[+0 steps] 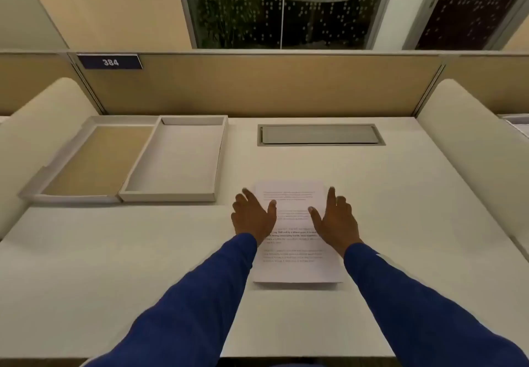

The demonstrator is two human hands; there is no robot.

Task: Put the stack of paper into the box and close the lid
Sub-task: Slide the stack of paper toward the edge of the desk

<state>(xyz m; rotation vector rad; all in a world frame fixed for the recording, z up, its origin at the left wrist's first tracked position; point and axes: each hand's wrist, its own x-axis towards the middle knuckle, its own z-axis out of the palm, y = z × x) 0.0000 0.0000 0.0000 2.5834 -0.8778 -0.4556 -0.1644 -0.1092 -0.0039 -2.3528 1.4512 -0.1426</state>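
A stack of white printed paper (294, 266) lies flat on the desk in front of me. My left hand (253, 217) rests over its left edge with fingers spread, holding nothing. My right hand (336, 220) lies over its right edge, fingers apart too. To the far left stands an open, shallow grey box (217, 166), its inside bare. Its lid (94, 163) lies flipped open on the left side of the box, showing a tan inner face.
A white desk (114, 266) spreads under everything, with a grey cable hatch (320, 134) at the back centre. A tan partition (257, 86) with a "384" plate (110, 62) closes the rear. Cream side dividers (43, 126) flank both sides.
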